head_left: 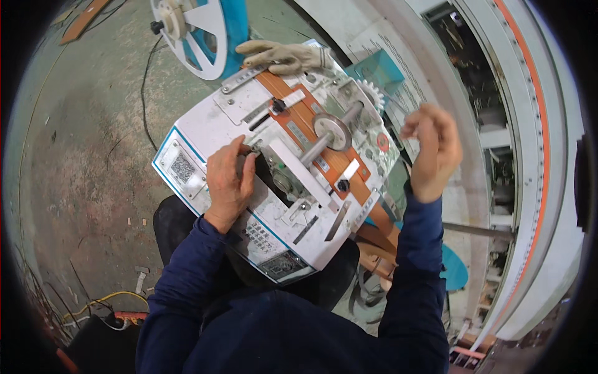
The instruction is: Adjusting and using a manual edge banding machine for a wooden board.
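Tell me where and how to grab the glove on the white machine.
Probably best pinched by the cuff, from the right: the glove lies at the white machine's far edge, cuff toward the right, glove fingers pointing left. The right hand is on the cuff's side.

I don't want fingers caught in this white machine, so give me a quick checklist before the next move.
1. Right hand apart from the metal shaft: ok, it is off to the right.
2. Left hand well away from the dark opening: not ok, its fingertips are at the edge.
3. Hands covered: not ok, both are bare.
4. Top of the white machine free of loose items: not ok, a work glove lies at the far end.
5. Power off: cannot tell.
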### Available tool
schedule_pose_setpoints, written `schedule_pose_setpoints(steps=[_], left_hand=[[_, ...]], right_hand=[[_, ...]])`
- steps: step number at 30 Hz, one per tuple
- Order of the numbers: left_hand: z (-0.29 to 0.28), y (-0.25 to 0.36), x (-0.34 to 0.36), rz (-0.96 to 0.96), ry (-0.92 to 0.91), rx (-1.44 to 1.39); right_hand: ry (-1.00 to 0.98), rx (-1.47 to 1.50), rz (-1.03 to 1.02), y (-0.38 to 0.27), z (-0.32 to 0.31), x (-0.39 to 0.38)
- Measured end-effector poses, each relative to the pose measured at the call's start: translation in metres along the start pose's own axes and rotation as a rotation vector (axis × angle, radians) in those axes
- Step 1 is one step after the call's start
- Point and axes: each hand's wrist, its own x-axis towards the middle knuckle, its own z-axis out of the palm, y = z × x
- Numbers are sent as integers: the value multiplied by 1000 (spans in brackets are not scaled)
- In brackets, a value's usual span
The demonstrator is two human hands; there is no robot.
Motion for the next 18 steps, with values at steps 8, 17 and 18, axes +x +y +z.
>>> schedule_pose_setpoints(steps=[8, 17, 18], left_hand=[[3, -2, -3, -100, -57, -106], [-52, 51, -56, 136, -227, -97], [-53, 59, -65, 208, -306, -87]], right_hand=[[-381, 72, -72, -30, -36, -170], [-397, 2, -117, 16, 17, -238], [-392, -6, -137, 19, 20, -240]])
